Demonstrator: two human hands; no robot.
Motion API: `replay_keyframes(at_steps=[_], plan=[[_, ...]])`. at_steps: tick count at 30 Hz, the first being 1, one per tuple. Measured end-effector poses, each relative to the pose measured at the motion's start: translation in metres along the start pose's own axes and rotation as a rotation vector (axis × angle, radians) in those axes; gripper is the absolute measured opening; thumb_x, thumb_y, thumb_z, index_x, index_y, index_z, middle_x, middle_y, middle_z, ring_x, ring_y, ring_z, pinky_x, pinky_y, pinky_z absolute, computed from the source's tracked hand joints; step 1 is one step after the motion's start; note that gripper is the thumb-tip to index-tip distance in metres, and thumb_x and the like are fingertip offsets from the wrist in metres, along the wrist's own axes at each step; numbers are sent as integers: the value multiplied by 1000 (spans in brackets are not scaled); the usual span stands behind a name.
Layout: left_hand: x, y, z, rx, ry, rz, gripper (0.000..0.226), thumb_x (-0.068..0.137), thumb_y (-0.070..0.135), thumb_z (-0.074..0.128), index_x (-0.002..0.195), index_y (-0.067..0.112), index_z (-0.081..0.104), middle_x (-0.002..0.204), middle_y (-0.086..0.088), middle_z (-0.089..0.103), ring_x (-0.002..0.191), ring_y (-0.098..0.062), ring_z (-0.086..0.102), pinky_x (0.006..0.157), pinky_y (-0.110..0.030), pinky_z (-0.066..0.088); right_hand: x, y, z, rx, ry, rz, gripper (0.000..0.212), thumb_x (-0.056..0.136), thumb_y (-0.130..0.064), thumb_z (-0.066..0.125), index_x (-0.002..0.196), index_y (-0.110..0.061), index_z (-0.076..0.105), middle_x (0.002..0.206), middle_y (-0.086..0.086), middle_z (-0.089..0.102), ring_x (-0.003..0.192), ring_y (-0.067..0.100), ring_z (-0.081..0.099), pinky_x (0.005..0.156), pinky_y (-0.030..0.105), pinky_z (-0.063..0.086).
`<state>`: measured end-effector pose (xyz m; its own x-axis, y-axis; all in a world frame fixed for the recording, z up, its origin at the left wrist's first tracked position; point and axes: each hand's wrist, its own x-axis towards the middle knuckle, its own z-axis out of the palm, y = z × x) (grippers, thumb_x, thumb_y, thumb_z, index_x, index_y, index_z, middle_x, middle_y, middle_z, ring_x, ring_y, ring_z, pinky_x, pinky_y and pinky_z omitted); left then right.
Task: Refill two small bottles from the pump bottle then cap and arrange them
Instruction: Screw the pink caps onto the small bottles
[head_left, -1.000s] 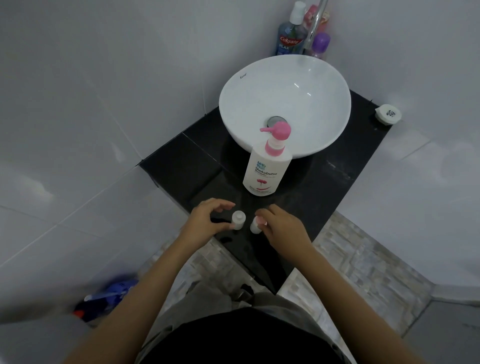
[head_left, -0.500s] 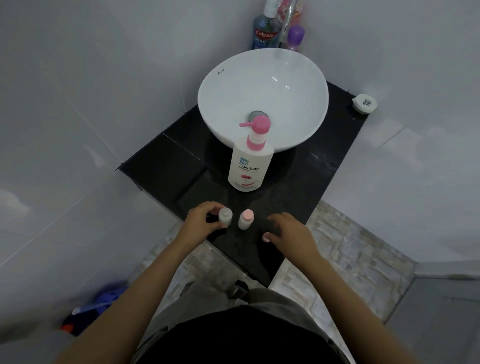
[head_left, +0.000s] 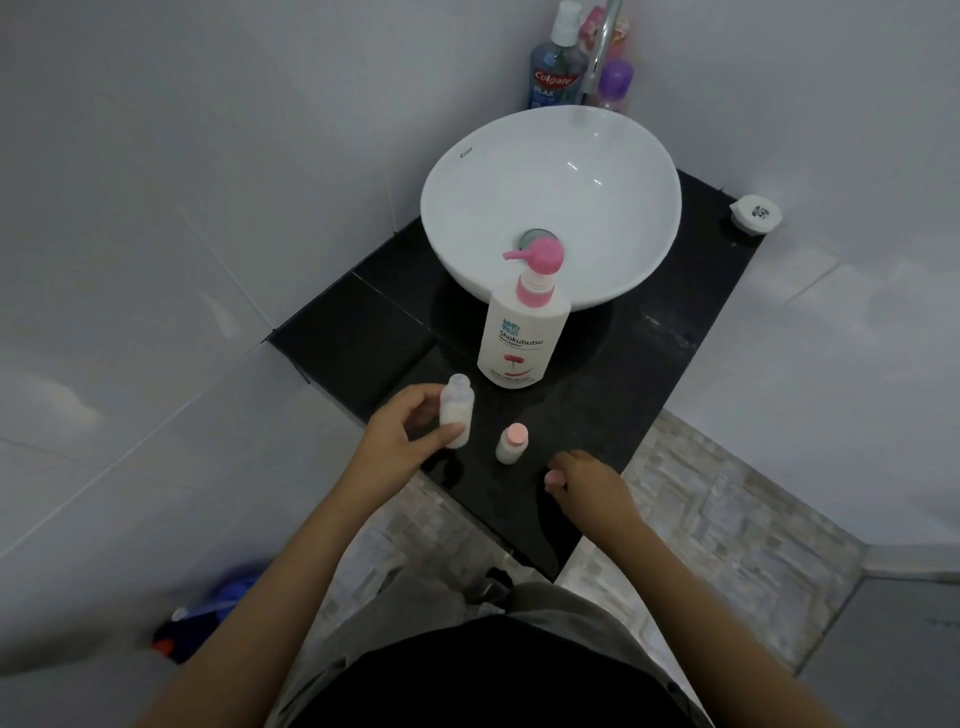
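Near the counter (head_left: 649, 364) edge, left hand (head_left: 402, 439) grips uncapped bottle (head_left: 457, 413).

Black stone counter (head_left: 649, 364) sits in a corner between pale tiled walls (head_left: 208, 182). White round basin (head_left: 550, 208) sits on it, metal drain (head_left: 532, 240) at the bottom. Behind the basin: chrome tap (head_left: 602, 47), blue mouthwash bottle (head_left: 553, 73), purple-capped bottle (head_left: 615, 85). Small white round container (head_left: 756, 214) at the counter's far right corner. Below the counter, grey mottled floor tiles (head_left: 727, 519).
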<state>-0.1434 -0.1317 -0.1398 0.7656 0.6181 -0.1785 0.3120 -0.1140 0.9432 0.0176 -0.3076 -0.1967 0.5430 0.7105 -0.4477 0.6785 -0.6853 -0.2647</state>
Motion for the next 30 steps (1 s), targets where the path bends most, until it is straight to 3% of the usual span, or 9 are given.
replay_keyframes(at_steps=[4,7,10,14,18,20,23,27,30], plan=[[-12,26,-2,-63,-8,39,35,85,11,64,108,35,54,108,14,58,94,14,57,80,-6,47,-9,-6,-32,404,136,120,21,92,-30,56,110,-19,60,100,0,63,85,13,62,71,23,50],[-17,41,0,-137,-8,66,36,83,9,65,106,34,55,105,18,60,94,10,60,80,-9,49,-30,-23,-84,791,255,74,19,84,-26,66,102,-19,64,88,-3,69,66,3,64,54,11,47],[-18,53,1,-152,-14,85,31,84,12,65,102,36,56,98,19,62,90,8,60,78,-13,51,-55,-42,-133,986,333,-116,21,82,-16,69,102,-15,70,84,-1,73,60,2,64,51,9,46],[-17,69,4,-145,-87,124,28,86,12,62,101,35,57,92,35,62,90,11,58,76,-8,49,-65,-53,-154,902,344,-260,28,81,-17,70,109,-16,70,95,1,72,78,15,67,69,19,55],[-16,77,7,-116,-127,151,27,86,13,61,100,35,58,92,32,62,92,10,57,75,-6,47,-66,-52,-152,783,316,-332,24,82,-19,69,106,-25,69,100,-3,71,86,21,64,82,38,56],[-15,78,8,-90,-129,151,26,86,15,61,100,36,58,94,26,63,95,11,57,75,-4,46,-66,-49,-153,751,298,-359,25,81,-19,69,104,-27,69,100,-3,70,86,21,64,81,36,56],[-14,79,11,-75,-137,144,25,86,17,61,102,36,59,101,21,61,98,11,56,76,-3,45,-64,-41,-154,736,256,-354,21,79,-23,70,101,-24,71,93,-5,72,79,14,67,72,22,57],[-14,81,14,-70,-144,145,26,86,17,62,100,38,59,101,23,61,98,15,55,76,-2,45,-63,-47,-151,711,292,-194,34,73,-55,56,81,-24,70,64,-3,68,48,9,57,51,12,47],[-12,82,14,-69,-128,140,26,86,18,62,100,39,59,102,24,60,98,14,55,77,-2,46,-66,-43,-157,688,259,-271,29,78,-47,61,100,-28,63,81,-6,68,63,12,62,59,16,52]])
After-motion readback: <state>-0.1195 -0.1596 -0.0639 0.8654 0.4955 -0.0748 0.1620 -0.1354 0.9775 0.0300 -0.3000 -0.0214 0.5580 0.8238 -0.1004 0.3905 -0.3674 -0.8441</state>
